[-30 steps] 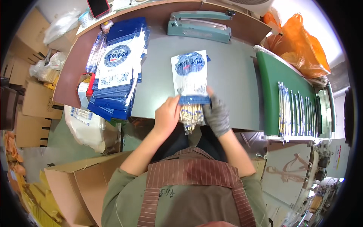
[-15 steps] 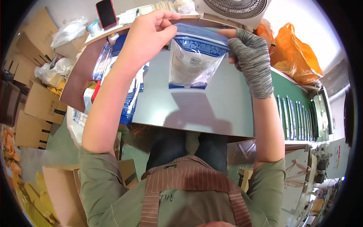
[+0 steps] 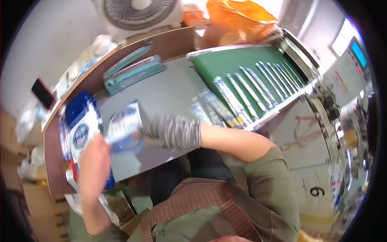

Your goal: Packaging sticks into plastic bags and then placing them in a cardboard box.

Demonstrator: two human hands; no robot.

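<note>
A blue-and-white plastic pouch (image 3: 125,121) is over the left part of the grey table, its blue end toward me. My right hand (image 3: 171,131), in a grey striped fingerless glove, has its fingers closed at the pouch's right edge. My bare left hand (image 3: 94,159) is at the pouch's left side, over a stack of blue-and-white pouches (image 3: 78,111). Motion smears its fingers, so their grip does not show. Beyond the pouch, a teal long-armed tool (image 3: 135,74), like a large stapler or bag sealer, rests on the table.
On the right, a green conveyor belt (image 3: 229,60) carries several thin wrapped sticks (image 3: 252,92), with more heaped at its near end (image 3: 215,107). A fan (image 3: 139,12) and an orange bag (image 3: 242,20) stand behind the table. A phone (image 3: 42,93) leans at the far left.
My view has swung to the right. The pouch, previously held up by its blue top between both hands, is now lower with its blue end toward me. Both hands have come down nearer my body.
</note>
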